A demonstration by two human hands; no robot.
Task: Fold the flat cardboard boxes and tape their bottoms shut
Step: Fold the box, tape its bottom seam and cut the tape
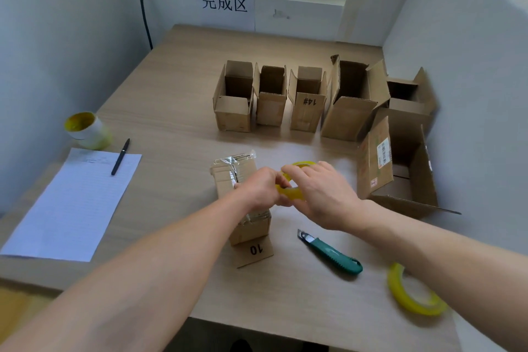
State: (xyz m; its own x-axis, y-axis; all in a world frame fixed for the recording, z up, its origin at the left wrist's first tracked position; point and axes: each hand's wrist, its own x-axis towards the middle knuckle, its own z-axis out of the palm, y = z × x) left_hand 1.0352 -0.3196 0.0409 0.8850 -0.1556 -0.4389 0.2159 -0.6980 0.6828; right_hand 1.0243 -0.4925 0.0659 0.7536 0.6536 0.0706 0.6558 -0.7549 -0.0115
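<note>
A small cardboard box (243, 177) marked "10" lies upside down in the middle of the table, clear tape across its bottom flaps. My right hand (320, 194) grips a yellow roll of tape (294, 194) just right of the box. My left hand (263, 188) rests over the box's top and pinches at the tape roll's near edge; whether it holds the tape end is hidden by the fingers. A green utility knife (331, 254) lies on the table in front of the box, its blade out.
Several folded open boxes (305, 100) stand in a row at the back, a larger one (397, 168) at right. A second tape roll (411, 291) lies near right. Lined paper (71, 203), a pen (120, 156) and another tape roll (85, 130) sit left.
</note>
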